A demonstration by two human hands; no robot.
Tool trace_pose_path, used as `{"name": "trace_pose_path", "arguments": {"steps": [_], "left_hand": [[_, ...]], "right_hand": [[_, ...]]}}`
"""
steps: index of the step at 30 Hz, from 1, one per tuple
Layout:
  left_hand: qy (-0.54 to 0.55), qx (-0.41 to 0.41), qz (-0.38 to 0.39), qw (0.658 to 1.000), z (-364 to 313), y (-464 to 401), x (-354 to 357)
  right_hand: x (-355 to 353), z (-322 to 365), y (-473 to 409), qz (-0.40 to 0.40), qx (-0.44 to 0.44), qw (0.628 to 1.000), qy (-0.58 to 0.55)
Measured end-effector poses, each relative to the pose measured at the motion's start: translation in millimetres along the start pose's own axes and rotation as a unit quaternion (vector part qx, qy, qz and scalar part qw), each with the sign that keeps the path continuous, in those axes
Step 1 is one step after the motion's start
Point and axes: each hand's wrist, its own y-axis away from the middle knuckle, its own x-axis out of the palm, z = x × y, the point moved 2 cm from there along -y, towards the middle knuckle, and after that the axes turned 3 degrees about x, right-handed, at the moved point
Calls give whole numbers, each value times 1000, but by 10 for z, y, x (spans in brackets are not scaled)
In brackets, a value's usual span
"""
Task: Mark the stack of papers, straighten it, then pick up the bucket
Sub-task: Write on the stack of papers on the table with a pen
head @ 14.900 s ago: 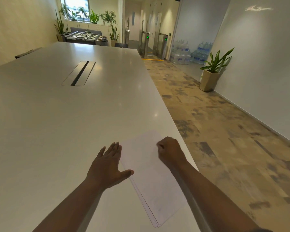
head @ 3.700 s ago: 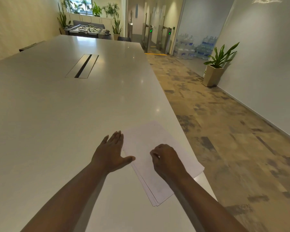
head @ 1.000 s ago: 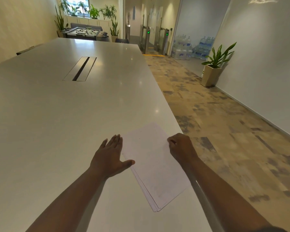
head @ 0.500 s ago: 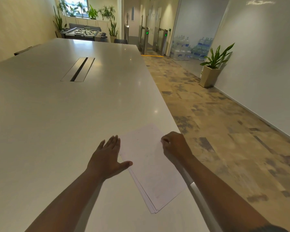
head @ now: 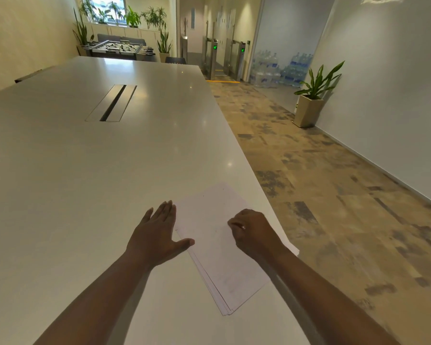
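Papers: stack of white sheets (head: 219, 247) flat on the near right corner of the white table (head: 85, 170), turned at an angle to the table edge, lower sheets fanned out slightly along the left and near edges, one corner reaching past the table's right edge.
Left hand: left hand (head: 157, 235) flat, fingers straight and together, palm down on the table, thumb spread so that its tip lies on the stack's left edge.
Right hand: right hand (head: 253, 232) on top of the stack, fingers curled, pinching a small pale thing whose tip shows at the knuckles; too small to tell what kind.
Table middle: long metal cable slot (head: 111, 102) set into the surface, well apart from the stack.
Floor side: potted plant (head: 311, 100) against the right wall, water bottles (head: 276, 68) stacked beyond it, turnstile gates (head: 224, 58) with green lights.
Far end: foosball table (head: 120, 48) beneath a window lined with plants.
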Motion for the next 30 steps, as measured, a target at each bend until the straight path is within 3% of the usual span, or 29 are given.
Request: {"name": "trace_pose_path", "arguments": {"steps": [4, 10, 15, 20, 26, 30], "left_hand": [[-2, -2, -1, 1000, 0, -7, 3], [-12, -1, 5, 1000, 7, -9, 6], [-7, 0, 1, 1000, 9, -13, 21], [-12, -1, 4, 1000, 4, -14, 11], [-5, 1, 3, 1000, 6, -9, 5], [-6, -1, -1, 1000, 5, -15, 13]], "right_hand": [[-189, -231, -101, -44, 84, 995, 9], [19, 101, -19, -4, 8, 1000, 11], [-125, -214, -93, -47, 96, 994, 11], [-47, 106, -21, -18, -1, 1000, 10], [-161, -197, -129, -57, 84, 995, 3], [23, 94, -123, -19, 27, 999, 16]]}}
